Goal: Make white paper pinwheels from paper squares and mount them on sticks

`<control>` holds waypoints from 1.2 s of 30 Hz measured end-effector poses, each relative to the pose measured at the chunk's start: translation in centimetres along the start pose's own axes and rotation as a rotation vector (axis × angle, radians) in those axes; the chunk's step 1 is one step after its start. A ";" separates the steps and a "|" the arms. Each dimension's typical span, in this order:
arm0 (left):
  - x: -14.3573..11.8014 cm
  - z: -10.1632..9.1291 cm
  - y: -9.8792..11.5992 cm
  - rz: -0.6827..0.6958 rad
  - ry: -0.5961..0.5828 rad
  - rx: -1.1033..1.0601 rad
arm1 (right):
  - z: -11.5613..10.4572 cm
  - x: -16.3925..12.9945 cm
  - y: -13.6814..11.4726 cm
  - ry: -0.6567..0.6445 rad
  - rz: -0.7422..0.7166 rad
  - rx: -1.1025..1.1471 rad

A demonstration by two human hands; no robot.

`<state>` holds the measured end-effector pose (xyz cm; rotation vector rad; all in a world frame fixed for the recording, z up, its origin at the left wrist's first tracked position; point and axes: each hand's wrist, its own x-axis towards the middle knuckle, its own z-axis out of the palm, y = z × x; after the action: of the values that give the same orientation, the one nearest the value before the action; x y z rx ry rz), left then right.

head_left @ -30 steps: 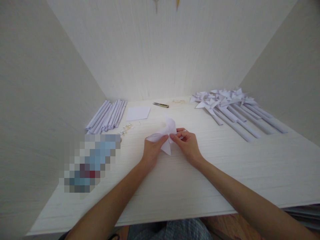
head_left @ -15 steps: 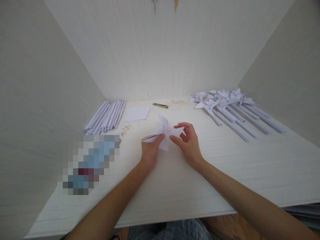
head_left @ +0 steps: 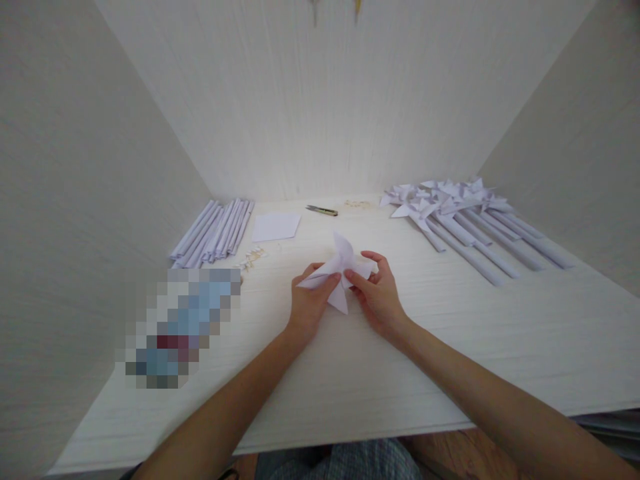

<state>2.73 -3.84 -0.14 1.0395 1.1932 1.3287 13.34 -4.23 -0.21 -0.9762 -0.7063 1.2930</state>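
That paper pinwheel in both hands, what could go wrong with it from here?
The paper pinwheel is pinched only at its centre by the left hand and right hand, so its folded blades might spring open if the fingers slip. Squeezing too hard could crease or tear the thin paper. The small pale bits lying loose on the table could get brushed off.

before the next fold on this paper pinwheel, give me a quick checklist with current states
1. Left hand grips the pinwheel head: ok.
2. Right hand pinches its other side: ok.
3. Blades bent toward the centre: cannot tell, fingers cover it.
4. Rolled paper sticks lying apart at left rear: ok.
5. Cutter lies away from both hands: ok.
6. Finished pinwheels piled apart at right: ok.
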 end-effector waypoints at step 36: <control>1.3 -2.2 1.8 -0.400 -0.415 0.111 | -2.3 1.9 -1.4 -0.473 0.161 -0.272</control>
<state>0.21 -2.77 1.32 1.0266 1.0911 0.7013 16.33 -2.81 -0.19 -0.9650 -1.2113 1.6217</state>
